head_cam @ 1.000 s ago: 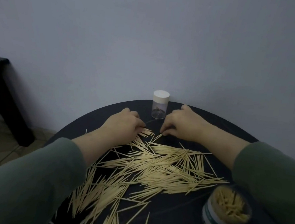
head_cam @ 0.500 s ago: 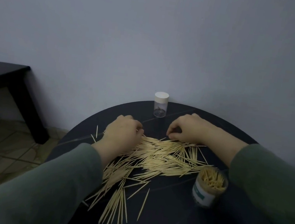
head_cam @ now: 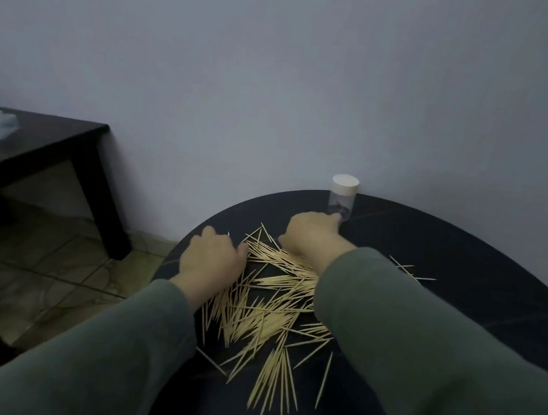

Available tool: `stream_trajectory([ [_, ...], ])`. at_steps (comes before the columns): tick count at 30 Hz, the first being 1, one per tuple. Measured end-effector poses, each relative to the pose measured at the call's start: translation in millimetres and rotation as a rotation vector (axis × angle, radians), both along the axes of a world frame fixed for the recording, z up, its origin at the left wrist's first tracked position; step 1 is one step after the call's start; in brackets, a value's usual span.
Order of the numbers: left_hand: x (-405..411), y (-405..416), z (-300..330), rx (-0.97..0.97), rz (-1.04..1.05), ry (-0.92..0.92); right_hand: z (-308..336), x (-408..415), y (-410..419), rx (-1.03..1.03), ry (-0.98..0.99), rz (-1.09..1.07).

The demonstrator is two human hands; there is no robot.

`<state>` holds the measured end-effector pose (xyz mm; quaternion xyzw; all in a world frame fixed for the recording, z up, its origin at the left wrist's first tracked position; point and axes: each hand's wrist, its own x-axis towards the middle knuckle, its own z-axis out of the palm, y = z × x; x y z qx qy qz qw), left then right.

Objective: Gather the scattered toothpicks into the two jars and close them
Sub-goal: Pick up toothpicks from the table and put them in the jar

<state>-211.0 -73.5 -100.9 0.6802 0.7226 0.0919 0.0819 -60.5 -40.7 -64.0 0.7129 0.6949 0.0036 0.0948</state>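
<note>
Round table (head_cam: 465, 265): toothpicks (head_cam: 265, 296) between hands.

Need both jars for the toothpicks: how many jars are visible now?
1: a capped clear jar at the round table's far edge. Another may be hidden behind the right sleeve.

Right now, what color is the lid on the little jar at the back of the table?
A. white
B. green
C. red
A: the little jar by the wall wears a white lid, closed on top of its clear body.
</note>
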Motion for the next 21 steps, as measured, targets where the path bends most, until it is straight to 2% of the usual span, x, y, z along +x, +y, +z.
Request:
stream_trajectory([
  [5,13.2,2.0,-2.4,0.054,-0.142,-0.069,-12.5,-12.3,1.2,0.180,0.095,0.076],
  [12,24.9,-2.2,-2.7,0.100,-0.255,-0.111,-20.5,-4.3,3.7,0.175,0.200,0.080],
  [18,34.5,-7.2,3.9,0.119,-0.347,-0.158,-10.2,26.1,-14.0,0.165,0.203,0.136],
  [21,35.4,-1.7,7.0,0.198,-0.327,-0.133,-1.5,39.6,-26.1,0.133,0.170,0.169],
])
